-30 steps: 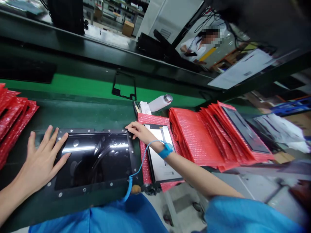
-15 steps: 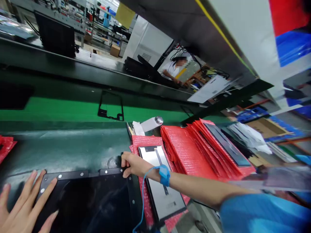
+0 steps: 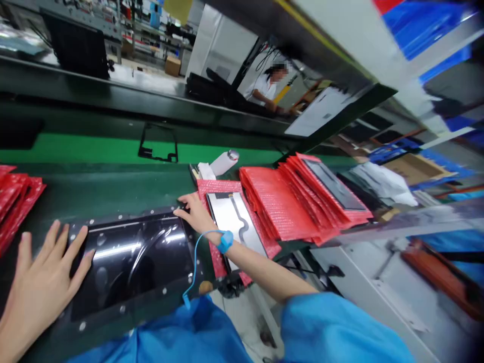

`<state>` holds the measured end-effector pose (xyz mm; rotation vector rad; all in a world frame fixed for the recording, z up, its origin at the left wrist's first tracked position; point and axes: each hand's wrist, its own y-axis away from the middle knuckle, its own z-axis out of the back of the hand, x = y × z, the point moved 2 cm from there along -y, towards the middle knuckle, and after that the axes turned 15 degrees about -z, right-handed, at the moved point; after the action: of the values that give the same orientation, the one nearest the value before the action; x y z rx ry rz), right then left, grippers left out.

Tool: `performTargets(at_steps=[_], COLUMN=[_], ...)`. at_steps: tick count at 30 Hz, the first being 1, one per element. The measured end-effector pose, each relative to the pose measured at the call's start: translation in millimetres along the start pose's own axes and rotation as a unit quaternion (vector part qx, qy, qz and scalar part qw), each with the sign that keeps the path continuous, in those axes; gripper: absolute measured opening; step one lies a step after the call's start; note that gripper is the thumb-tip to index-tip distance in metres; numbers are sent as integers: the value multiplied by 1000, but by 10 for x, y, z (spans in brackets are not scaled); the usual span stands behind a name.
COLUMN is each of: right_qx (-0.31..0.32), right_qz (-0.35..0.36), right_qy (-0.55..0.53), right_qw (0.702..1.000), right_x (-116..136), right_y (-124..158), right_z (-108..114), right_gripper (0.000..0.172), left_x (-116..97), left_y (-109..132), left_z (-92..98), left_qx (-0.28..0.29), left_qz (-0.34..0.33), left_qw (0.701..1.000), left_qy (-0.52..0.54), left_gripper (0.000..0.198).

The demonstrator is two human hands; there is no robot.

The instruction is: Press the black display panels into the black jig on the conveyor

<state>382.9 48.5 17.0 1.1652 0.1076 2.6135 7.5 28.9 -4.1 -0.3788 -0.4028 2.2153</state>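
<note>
In front of me on the green worktop lies a glossy black panel [image 3: 139,267], framed by a dark border with several white dots. My left hand [image 3: 47,280] rests with spread fingers over the panel's left edge. At its far right corner is my right hand [image 3: 196,214], thumb and fingers apart, the fingertips touching the border. A blue wrist strap [image 3: 226,242] with a thin cord circles my right wrist. Just right of that hand, a display module [image 3: 227,214] with a silver back and a flat cable lies on red bubble wrap [image 3: 217,257], partly covered by my forearm.
Red bubble bags [image 3: 280,201] are stacked on the right, a dark panel [image 3: 335,184] on top. More red bags [image 3: 18,201] lie at the left. Behind stand a white bottle [image 3: 225,162] and a black frame [image 3: 159,143]. A person [image 3: 266,88] sits beyond the bench.
The view has tilted down and shifted, bringing my blue-clothed lap and the panel's near edge into sight. My right hand's fingers have opened at the corner; the left stays spread on the panel.
</note>
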Motion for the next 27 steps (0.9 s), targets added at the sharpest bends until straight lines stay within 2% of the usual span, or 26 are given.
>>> performTargets(at_steps=[3, 6, 9, 11, 14, 19, 22, 27], right_qx=[27, 122, 204, 224, 230, 217, 185, 107], right_qz=[-24, -64, -113, -130, -139, -163, -156, -106], right_qy=[-20, -24, -23, -22, 8, 121, 137, 85], right_qw=[999, 990, 972, 966, 963, 955, 961, 985], right_x=[-147, -324, -418, -406, -302, -108, -100, -240], right_y=[429, 898, 1171, 1198, 1098, 949, 1008, 1273], right_z=[4, 71, 132, 153, 157, 143, 117, 2], right_gripper=[60, 79, 91, 97, 105, 121, 116, 84], left_x=[-52, -66, 5, 76, 142, 38, -77, -244], left_y=[160, 395, 569, 618, 635, 626, 580, 456], left_z=[70, 128, 156, 154, 129, 76, 93, 194], left_qx=[59, 133, 175, 181, 180, 173, 167, 143], left_qz=[9, 0, -14, -31, -43, -29, -6, 14], left_qw=[998, 989, 980, 978, 978, 980, 981, 985], left_qy=[7, 60, 93, 101, 100, 93, 97, 98], left_gripper=[70, 75, 78, 79, 78, 78, 78, 73])
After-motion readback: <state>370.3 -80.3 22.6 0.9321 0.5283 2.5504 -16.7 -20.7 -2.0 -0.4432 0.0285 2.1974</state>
